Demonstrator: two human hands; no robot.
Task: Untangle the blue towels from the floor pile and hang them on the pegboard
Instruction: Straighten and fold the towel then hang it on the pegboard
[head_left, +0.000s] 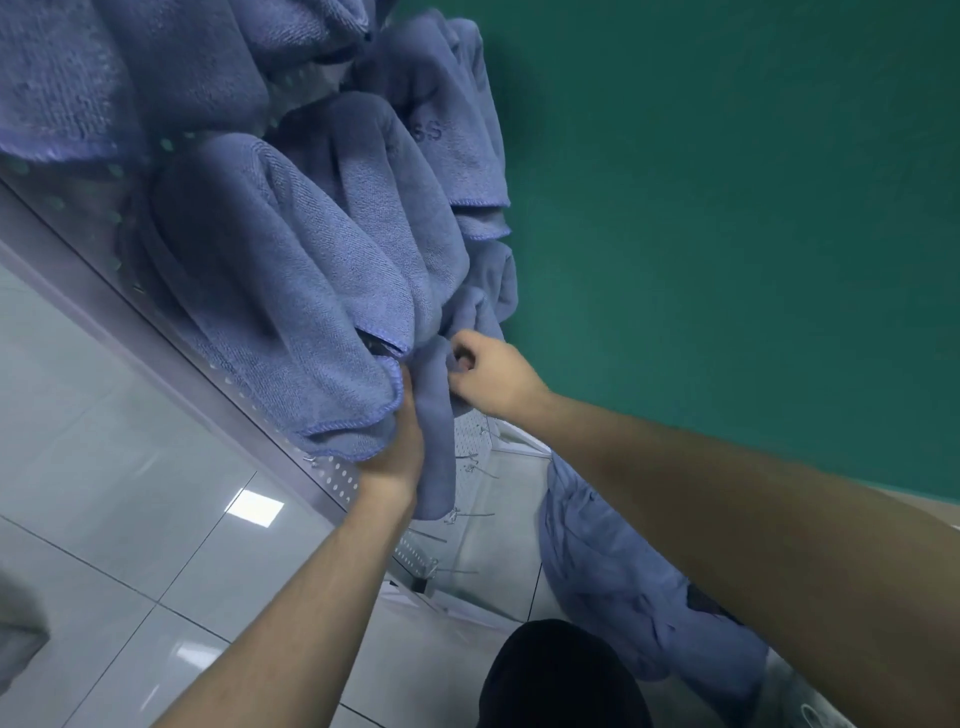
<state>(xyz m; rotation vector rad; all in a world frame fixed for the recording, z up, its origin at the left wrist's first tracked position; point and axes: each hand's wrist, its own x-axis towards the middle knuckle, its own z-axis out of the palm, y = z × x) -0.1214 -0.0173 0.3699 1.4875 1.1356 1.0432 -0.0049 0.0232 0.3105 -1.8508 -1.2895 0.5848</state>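
Note:
Several blue towels (291, 270) hang bunched on a white pegboard (340, 480) that runs diagonally through the tilted view. One narrow blue towel (434, 441) hangs between my hands. My left hand (395, 457) holds its lower part from the left, fingers partly hidden behind the cloth. My right hand (488, 376) pinches its upper end up against the board. A pile of blue towels (613, 582) lies on the floor below my right forearm.
Bare metal hooks (470, 514) stick out of the pegboard under the held towel. A green wall (727, 208) fills the right side. Glossy grey floor tiles (130, 467) lie to the left. A dark rounded shape (561, 675) sits at the bottom edge.

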